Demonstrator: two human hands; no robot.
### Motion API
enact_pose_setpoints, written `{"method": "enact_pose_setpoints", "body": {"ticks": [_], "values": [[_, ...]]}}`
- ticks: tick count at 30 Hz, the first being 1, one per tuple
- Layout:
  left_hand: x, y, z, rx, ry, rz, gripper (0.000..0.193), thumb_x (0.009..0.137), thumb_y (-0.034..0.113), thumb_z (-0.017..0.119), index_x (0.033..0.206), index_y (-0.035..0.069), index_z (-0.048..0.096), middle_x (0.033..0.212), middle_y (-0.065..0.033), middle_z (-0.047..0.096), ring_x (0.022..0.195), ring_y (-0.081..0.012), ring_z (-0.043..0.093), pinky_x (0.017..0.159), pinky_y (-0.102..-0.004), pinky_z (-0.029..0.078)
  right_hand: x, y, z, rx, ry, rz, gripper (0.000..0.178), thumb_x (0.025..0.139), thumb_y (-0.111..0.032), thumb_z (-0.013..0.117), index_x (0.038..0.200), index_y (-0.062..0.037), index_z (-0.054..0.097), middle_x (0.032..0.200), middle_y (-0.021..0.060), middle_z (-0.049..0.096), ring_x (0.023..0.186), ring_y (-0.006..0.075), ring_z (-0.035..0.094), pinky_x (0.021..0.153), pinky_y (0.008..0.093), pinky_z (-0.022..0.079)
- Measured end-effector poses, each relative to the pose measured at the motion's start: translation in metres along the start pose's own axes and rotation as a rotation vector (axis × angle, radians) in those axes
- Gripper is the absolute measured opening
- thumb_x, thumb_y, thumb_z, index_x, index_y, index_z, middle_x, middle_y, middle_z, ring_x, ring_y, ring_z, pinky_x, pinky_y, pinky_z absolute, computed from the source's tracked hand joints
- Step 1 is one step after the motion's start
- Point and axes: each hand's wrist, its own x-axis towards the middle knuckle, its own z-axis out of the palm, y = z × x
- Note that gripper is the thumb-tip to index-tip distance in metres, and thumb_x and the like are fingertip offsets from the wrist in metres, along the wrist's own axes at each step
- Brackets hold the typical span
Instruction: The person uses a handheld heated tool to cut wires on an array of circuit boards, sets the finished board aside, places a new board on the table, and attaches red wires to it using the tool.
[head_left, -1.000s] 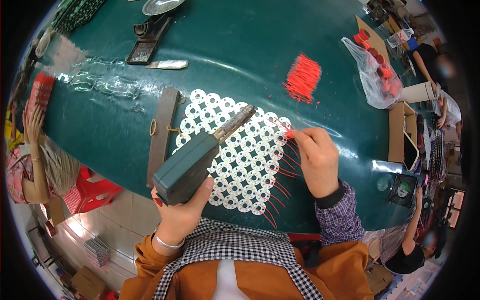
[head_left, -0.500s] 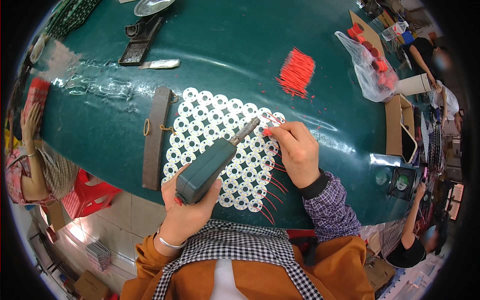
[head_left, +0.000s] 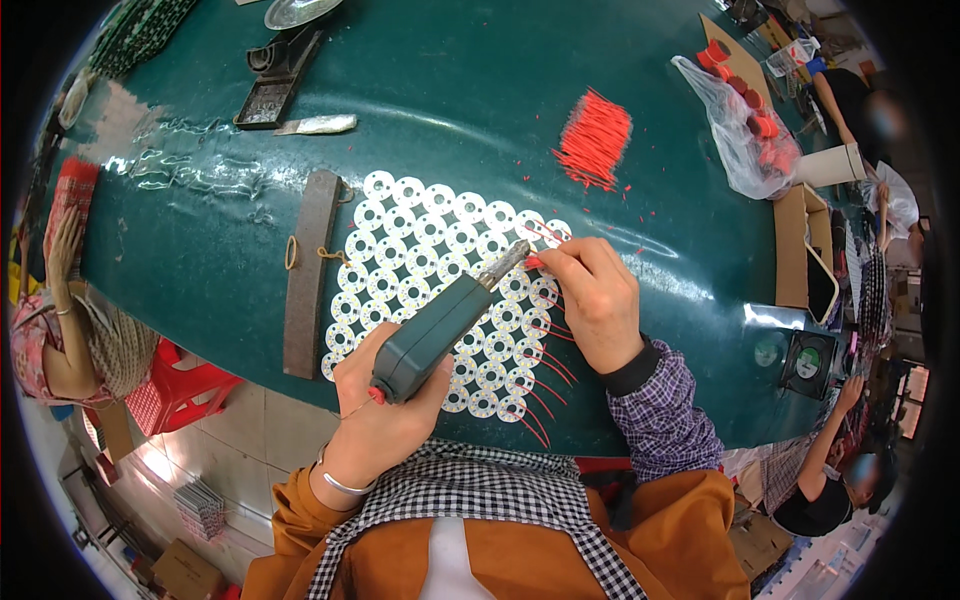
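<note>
My left hand (head_left: 385, 430) is closed round a dark green soldering gun (head_left: 430, 340), whose metal tip points up and right to my right hand. That tip (head_left: 515, 255) is at the upper right of a sheet of white ring-shaped circuit boards (head_left: 405, 250), next to my right fingertips. My right hand (head_left: 597, 300) pinches short red wires (head_left: 533, 262) between thumb and finger, over the sheet's right edge. Several red wires (head_left: 545, 385) stick out from the boards down that right side. Whether the tip touches a board, I cannot tell.
A heap of cut red wires (head_left: 593, 140) lies beyond my right hand. Left of the boards is a brown metal bar (head_left: 312, 280). Farther back sit a black tray (head_left: 268, 100) and a wrapped blade (head_left: 318, 125). A plastic bag (head_left: 735, 140) with red spools stands right; co-workers sit around.
My left hand has moved the soldering gun slightly up and to the right, bringing its tip nearer my right fingertips. My right hand has barely shifted.
</note>
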Motion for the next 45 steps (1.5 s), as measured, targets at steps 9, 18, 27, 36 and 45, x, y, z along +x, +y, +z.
{"method": "enact_pose_setpoints", "body": {"ticks": [9,18,27,36,45], "values": [[-0.002,0.009,-0.005,-0.083,0.095,0.066,0.016,0.081,0.000,0.079,0.096,-0.001,0.072,0.084,-0.0043,0.068,0.068,-0.0106,0.061,0.062,-0.0260,0.048,0.000,0.001,0.001,-0.012,0.001,-0.003,0.023,0.078,0.005,0.068,0.099,-0.0035,0.070,0.091,0.0072,0.062,0.080,0.0249,0.063,0.066,0.0368,0.054],[-0.011,0.002,-0.010,-0.008,0.194,0.122,0.024,0.079,-0.002,0.081,0.100,-0.006,0.071,0.089,-0.0082,0.072,0.072,-0.0112,0.067,0.067,-0.0254,0.054,0.002,-0.006,-0.001,-0.046,0.045,-0.028,0.026,0.075,0.006,0.067,0.099,-0.0028,0.069,0.092,0.0083,0.063,0.082,0.0259,0.063,0.068,0.0371,0.054],[-0.009,0.001,-0.012,-0.073,0.087,0.063,0.021,0.081,-0.003,0.078,0.101,-0.004,0.071,0.087,-0.0071,0.070,0.071,-0.0109,0.064,0.063,-0.0256,0.051,-0.003,-0.010,0.004,0.023,0.025,-0.035,0.028,0.074,0.006,0.068,0.101,0.0001,0.071,0.092,0.0087,0.065,0.081,0.0259,0.064,0.070,0.0364,0.055],[-0.008,-0.001,-0.011,-0.048,0.040,0.019,0.017,0.081,-0.001,0.077,0.097,-0.003,0.071,0.085,-0.0076,0.068,0.069,-0.0116,0.062,0.063,-0.0264,0.049,-0.004,-0.009,0.006,0.020,0.017,-0.042,0.029,0.073,0.006,0.067,0.101,-0.0007,0.071,0.092,0.0079,0.065,0.082,0.0257,0.065,0.072,0.0361,0.056],[-0.007,-0.001,-0.009,-0.036,0.035,0.019,0.017,0.081,0.000,0.078,0.096,-0.002,0.072,0.083,-0.0081,0.068,0.068,-0.0130,0.063,0.063,-0.0271,0.049,-0.003,-0.008,0.005,0.033,-0.007,-0.029,0.030,0.072,0.006,0.067,0.101,-0.0013,0.071,0.091,0.0080,0.064,0.084,0.0259,0.065,0.073,0.0371,0.056]]}}
